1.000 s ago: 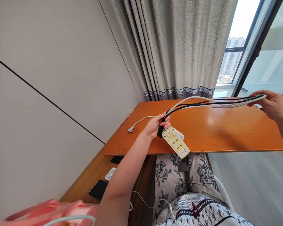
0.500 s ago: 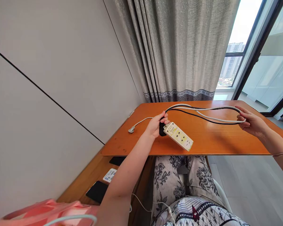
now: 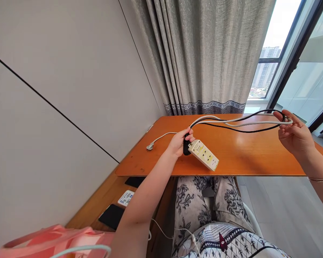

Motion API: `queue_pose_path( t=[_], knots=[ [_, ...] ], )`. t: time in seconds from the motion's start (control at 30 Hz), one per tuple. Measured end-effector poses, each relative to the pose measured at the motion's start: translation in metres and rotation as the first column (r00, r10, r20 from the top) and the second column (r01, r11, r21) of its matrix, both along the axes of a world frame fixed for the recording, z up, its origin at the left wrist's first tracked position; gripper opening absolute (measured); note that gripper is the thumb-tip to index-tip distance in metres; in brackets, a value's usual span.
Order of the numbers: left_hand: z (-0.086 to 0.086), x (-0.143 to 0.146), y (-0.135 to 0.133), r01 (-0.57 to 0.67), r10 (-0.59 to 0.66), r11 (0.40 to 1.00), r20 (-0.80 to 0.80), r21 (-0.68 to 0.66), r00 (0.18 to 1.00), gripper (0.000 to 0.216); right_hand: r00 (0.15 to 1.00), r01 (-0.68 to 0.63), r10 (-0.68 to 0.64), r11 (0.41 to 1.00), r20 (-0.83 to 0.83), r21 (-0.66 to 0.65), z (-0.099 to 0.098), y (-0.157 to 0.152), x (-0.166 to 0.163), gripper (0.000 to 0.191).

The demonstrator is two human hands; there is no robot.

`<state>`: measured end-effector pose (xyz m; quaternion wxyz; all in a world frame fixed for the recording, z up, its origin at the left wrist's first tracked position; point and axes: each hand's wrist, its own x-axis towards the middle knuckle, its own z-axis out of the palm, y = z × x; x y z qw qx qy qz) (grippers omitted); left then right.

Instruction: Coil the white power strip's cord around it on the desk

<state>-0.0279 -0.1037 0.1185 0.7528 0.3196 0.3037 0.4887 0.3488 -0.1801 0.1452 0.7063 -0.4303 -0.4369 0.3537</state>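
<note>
My left hand [image 3: 179, 142] is closed around the cable bunch and a black block [image 3: 186, 146], perhaps a plug or adapter, beside the white power strip [image 3: 204, 155]. The strip tilts down to the right over the table, its sockets facing up. A white cable [image 3: 244, 125] and a black cable [image 3: 238, 130] stretch in long loops to the right. My right hand [image 3: 296, 130] has its fingers hooked through the far end of these loops. From my left hand a white cord runs to a white plug [image 3: 150, 146] on the table.
The orange-brown wooden table [image 3: 247, 154] reaches the grey curtain [image 3: 212, 64]. A lower wooden ledge at left bears a black phone-like slab [image 3: 111, 216] and a white card [image 3: 126, 197]. A pink bag [image 3: 56, 242] lies bottom left. A window stands at right.
My right hand has moved outward and up, its fingers turning from a pinch to a hook inside the loops. The black loop now reaches higher. My left hand stays nearly still.
</note>
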Motion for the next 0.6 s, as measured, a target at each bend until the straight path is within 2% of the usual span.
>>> queue_pose_path(
  t=[0.17,0.3,0.37,0.47,0.6],
  knots=[
    [-0.001,-0.002,-0.001,0.005,-0.002,0.999,-0.05,0.044,0.999,0.041,0.959,0.018,-0.037,0.997,0.281,0.073,-0.006,0.007,0.003,0.046],
    [0.0,-0.002,-0.003,0.017,-0.012,0.999,-0.094,0.049,0.996,0.042,0.945,0.012,-0.014,1.0,0.326,0.009,-0.011,0.012,0.017,0.047],
    [0.0,-0.003,-0.003,0.021,-0.017,0.999,-0.106,0.039,0.994,0.043,0.959,-0.025,0.039,0.998,0.282,-0.054,-0.011,0.012,0.023,0.048],
    [0.0,-0.002,-0.003,0.015,-0.011,0.999,-0.114,0.035,0.993,0.045,0.987,-0.126,0.139,0.981,0.085,-0.146,-0.008,0.008,0.025,0.049],
    [0.0,0.0,-0.002,0.02,-0.016,0.999,-0.112,0.032,0.994,0.047,0.981,-0.146,0.132,0.985,-0.139,-0.096,-0.001,0.004,0.016,0.041]
  ],
)
